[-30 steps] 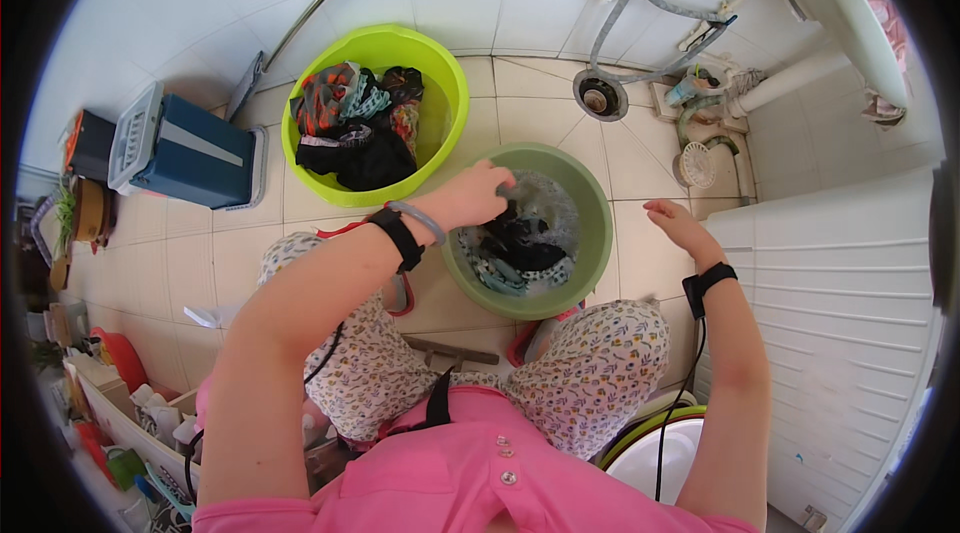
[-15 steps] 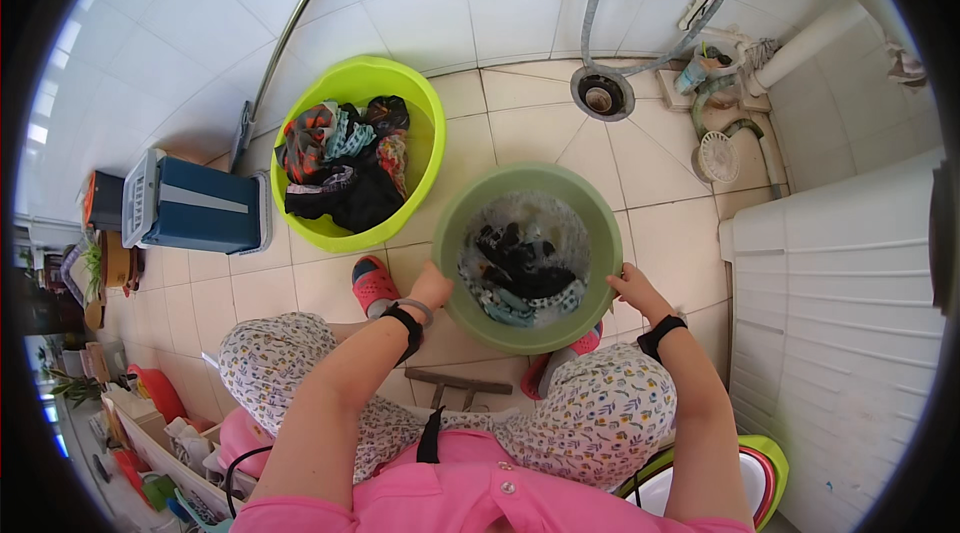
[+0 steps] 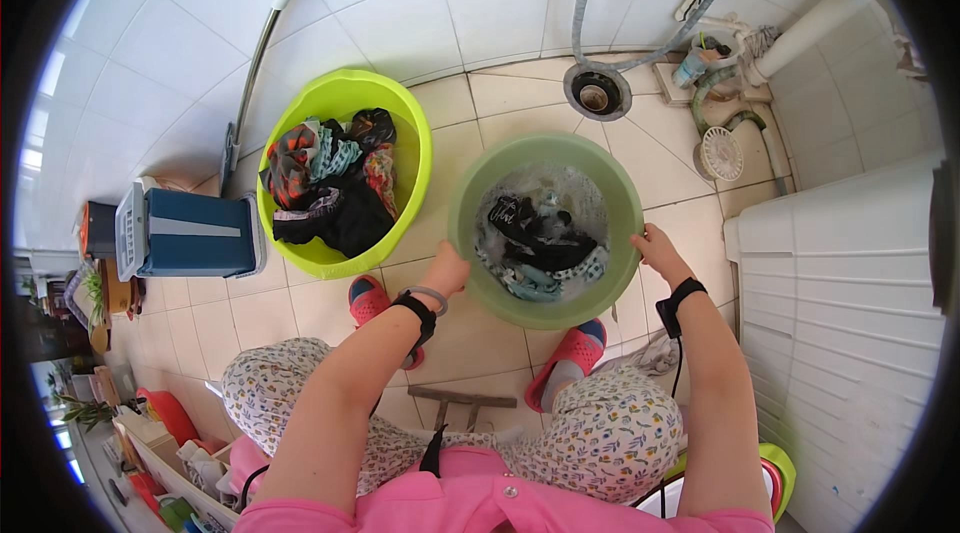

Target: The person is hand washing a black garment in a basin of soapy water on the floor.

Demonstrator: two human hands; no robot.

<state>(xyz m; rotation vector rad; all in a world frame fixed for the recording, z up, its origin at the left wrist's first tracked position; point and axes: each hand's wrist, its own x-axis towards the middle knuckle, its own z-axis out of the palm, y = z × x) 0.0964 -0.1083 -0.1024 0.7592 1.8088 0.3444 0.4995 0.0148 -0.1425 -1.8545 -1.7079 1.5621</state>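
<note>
A grey-green basin is held between my two hands, with sudsy water and wet clothes, dark and teal-patterned, inside it. My left hand is closed on the basin's left rim. On the opposite side my right hand grips the right rim, its fingers partly hidden by the edge. To the left stands a lime-green tub with a heap of black, orange-grey and patterned clothes. Whether the basin touches the floor I cannot tell.
Beyond the basin lies a round floor drain, with a grey hose hanging above it. A blue mop bucket and a mop stand left. On the right is a white ribbed panel. A small wooden stool is near my knees.
The basin has moved away from me and slightly right, closer to the drain, with both hands on its rim. My feet show more, and the clothes have shifted in the water.
</note>
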